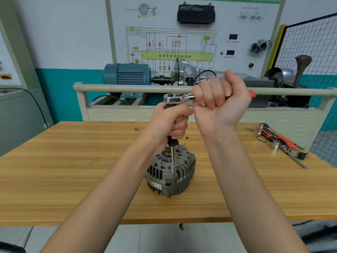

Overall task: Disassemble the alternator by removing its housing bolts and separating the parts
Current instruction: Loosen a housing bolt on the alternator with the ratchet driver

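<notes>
Both hands [171,123] [220,95] on ratchet [179,98] above alternator [170,172]
</notes>
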`<state>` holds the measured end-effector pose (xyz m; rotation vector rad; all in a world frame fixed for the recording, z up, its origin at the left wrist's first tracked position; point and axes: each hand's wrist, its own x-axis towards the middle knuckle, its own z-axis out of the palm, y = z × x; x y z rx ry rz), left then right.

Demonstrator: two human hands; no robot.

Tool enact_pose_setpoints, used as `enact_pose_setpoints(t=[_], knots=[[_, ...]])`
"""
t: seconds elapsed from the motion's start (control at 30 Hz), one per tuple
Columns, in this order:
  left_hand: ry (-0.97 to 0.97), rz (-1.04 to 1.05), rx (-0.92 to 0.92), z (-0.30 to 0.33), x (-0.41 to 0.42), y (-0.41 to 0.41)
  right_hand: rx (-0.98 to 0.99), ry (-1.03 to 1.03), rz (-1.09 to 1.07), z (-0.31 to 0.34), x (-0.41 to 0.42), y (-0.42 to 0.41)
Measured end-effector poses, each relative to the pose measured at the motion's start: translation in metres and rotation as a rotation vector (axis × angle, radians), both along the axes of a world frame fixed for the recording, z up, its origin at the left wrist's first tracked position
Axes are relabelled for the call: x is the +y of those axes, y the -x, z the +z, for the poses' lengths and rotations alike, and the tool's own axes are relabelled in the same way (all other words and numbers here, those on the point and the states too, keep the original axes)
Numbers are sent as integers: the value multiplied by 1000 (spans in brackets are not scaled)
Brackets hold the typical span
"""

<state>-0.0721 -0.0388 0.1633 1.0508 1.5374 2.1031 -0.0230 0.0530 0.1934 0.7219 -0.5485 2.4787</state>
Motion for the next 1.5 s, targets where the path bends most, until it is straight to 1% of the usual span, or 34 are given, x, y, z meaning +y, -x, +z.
enact_pose_setpoints(t=[0.07, 0.13, 0.17, 0.2, 0.23, 0.3, 0.37, 0.47, 0.53, 0.57, 0.6, 0.67, 0.73, 0.8, 0.9, 1.03, 1.1, 1.13, 1.17, 1.23, 1.3, 1.37, 1.43, 1.47, 1.5], knots=[[-42, 189, -26, 0, 6, -4, 143, -102, -250, -6, -18, -7], [-59, 359, -33, -1, 12, -5, 256, -160, -466, -11, -35, -8], [-62, 424, -22, -1, 14, -6, 278, -171, -524, -12, -39, -7], [-67, 463, -7, -1, 15, -6, 281, -174, -537, -12, -39, -6], [-71, 472, 5, -2, 16, -5, 276, -174, -514, -11, -37, -5], [-70, 409, 20, -4, 14, -4, 227, -165, -400, -8, -26, -5], [-59, 274, 53, -5, 9, -1, 115, -122, -245, -3, -9, -3], [-31, 39, 96, -1, 2, 5, -48, 19, 59, 4, 14, 9], [-25, -72, 93, 2, 1, 7, -113, 99, 264, 7, 19, 20], [-22, -119, 82, 3, 1, 8, -131, 132, 333, 6, 20, 25], [-14, -152, 65, 4, 2, 8, -137, 152, 370, 5, 21, 30], [2, -174, 29, 5, 1, 9, -135, 156, 369, 4, 19, 33], [10, -140, 7, 5, 0, 10, -115, 143, 309, 5, 15, 28], [12, -49, 12, 4, 0, 7, -70, 115, 203, 4, 10, 18], [-7, 139, 25, 3, 6, 0, 46, -3, -82, -4, -3, 1], [-16, 401, 43, 3, 18, -7, 302, -149, -556, -18, -31, -9], [-26, 508, 87, 2, 22, -8, 349, -196, -690, -20, -39, -9], [-33, 518, 96, 1, 22, -8, 347, -201, -692, -19, -38, -8], [-34, 500, 98, 0, 22, -7, 335, -194, -649, -17, -34, -8], [-18, 408, 82, 0, 18, -5, 275, -164, -483, -11, -21, -8], [-10, 257, 73, 0, 12, 1, 148, -108, -288, -5, -4, -4], [-2, 52, 72, 0, 6, 6, 26, 19, -35, -2, 11, 4], [37, -138, 71, 1, 3, 8, -49, 178, 202, -2, 20, 13], [59, -190, 70, 1, 4, 8, -64, 231, 269, -3, 22, 16], [74, -205, 66, 1, 5, 8, -72, 256, 284, -3, 24, 18]])
